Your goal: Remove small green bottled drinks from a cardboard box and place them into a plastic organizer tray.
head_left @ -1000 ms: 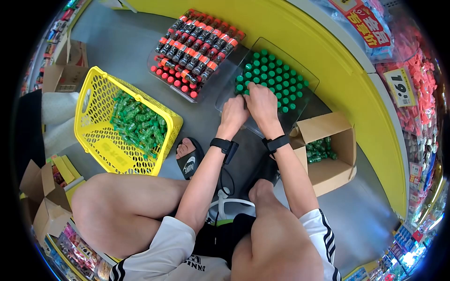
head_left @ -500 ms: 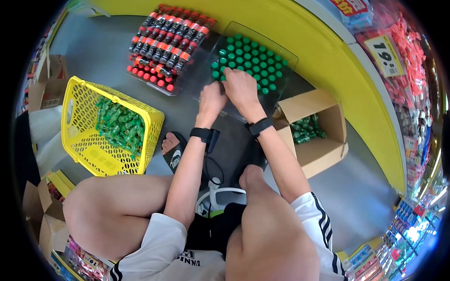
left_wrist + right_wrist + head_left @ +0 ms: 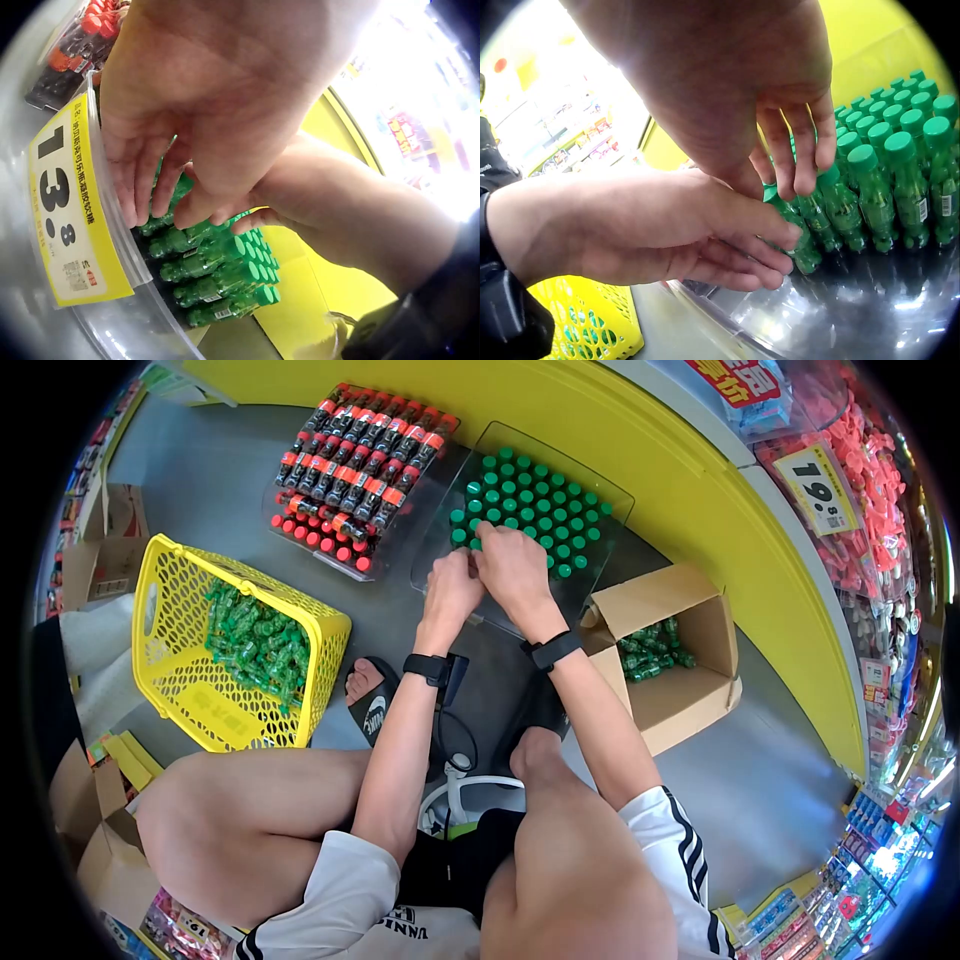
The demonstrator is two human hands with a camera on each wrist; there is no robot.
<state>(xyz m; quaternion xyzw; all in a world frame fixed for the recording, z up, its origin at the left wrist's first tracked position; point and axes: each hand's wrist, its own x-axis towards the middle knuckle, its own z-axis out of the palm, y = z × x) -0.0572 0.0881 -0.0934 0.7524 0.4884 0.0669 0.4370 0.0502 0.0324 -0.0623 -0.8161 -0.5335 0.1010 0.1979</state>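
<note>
In the head view, rows of green-capped bottles (image 3: 545, 510) stand upright in a clear tray (image 3: 612, 532). Both hands are at the tray's near left corner. My right hand (image 3: 512, 565) is over the edge of the rows; in the right wrist view its thumb and fingers pinch the cap of an end bottle (image 3: 804, 253). My left hand (image 3: 452, 595) is beside it, and in the right wrist view its extended fingers (image 3: 769, 276) are against the lower side of that bottle. In the left wrist view my left palm (image 3: 217, 90) hides part of the contact.
Red-capped dark bottles (image 3: 365, 455) are stacked in another tray on the left. A yellow basket (image 3: 325, 622) and a cardboard box (image 3: 690, 705) both hold small green bottles. A price card (image 3: 67, 202) is on the tray front. A yellow panel (image 3: 690, 490) curves behind.
The head view has shifted, so the trays appear further left than a second ago. Both hands stay close together at the same corner, with the left slightly lower beside the right.
</note>
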